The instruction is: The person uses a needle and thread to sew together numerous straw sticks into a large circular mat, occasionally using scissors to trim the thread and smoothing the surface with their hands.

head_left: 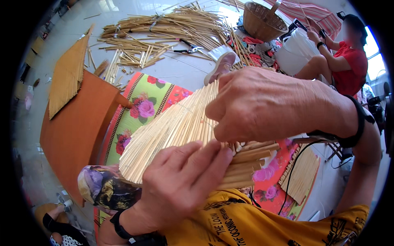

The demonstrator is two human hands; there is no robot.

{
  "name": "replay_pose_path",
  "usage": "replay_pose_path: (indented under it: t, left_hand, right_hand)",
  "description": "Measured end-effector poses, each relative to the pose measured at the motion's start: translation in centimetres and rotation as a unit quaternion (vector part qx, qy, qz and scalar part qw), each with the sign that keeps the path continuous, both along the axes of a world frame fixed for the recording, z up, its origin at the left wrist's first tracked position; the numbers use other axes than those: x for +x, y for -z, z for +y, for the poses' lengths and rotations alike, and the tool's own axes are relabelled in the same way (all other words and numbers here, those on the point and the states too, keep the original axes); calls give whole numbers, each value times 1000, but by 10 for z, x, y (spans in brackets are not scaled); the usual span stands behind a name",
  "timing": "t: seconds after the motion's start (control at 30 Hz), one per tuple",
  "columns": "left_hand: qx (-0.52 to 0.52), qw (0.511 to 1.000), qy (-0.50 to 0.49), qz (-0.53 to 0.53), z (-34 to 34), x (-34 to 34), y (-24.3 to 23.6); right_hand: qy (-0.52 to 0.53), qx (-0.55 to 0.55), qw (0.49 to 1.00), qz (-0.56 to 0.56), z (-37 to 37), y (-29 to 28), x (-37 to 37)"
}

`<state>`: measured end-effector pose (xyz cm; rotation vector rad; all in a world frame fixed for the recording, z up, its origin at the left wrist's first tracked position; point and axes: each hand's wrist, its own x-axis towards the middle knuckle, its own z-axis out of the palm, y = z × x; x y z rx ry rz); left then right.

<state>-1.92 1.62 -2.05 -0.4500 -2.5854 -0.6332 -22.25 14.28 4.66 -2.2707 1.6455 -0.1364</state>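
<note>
Two hands meet over one reed panel in the head view; it lies across the lap above the flowered mat, long axis slanting from lower left to upper right, thick stalk ends pointing right. The left hand's fingers lie close together on it, the right hand's curl over it; whether either clamps anything is hidden.

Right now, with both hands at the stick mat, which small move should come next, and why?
Perhaps the right hand should nudge the stick ends closer to one line, while the left hand steadies the stick mat. Those ends stand out unevenly near both hands, and the left hand lies across the mat, so it seems well placed to hold it.
</note>
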Motion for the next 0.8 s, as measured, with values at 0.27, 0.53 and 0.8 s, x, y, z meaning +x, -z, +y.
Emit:
replay_pose_path:
  t: [0.27,0.53,0.8]
  left_hand:
    - [31,992,-121,-21,-16,-28,-24]
    - [79,985,-152,-23,-54,-61,-46]
    - [143,980,-83,-111,-100,-58,-57]
  right_hand:
    - [55,73,992,-90,-48,-23,-39]
    - [142,80,981,-103,-68,-49,-62]
    - [126,138,978,-89,-97,-56,-54]
